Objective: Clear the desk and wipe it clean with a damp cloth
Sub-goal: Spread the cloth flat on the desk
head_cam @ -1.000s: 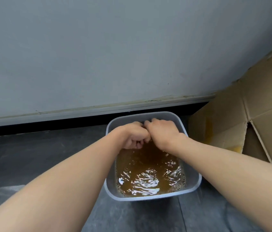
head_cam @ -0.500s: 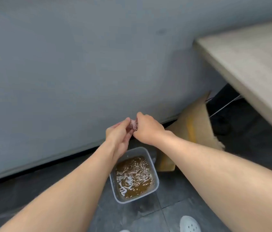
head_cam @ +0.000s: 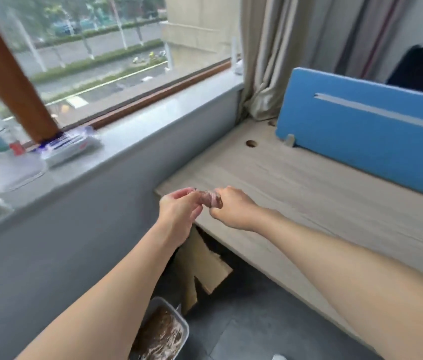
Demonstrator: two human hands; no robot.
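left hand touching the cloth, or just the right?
Touching. Head view: the left hand pinches one end of the bunched cloth; the right hand grips the other end.

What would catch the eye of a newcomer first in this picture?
The left hand and the right hand hold a small twisted cloth between them, above the window-side end of the pale wooden desk. A bright blue divider stands at the desk's back, and a tub of brown water sits on the floor below.
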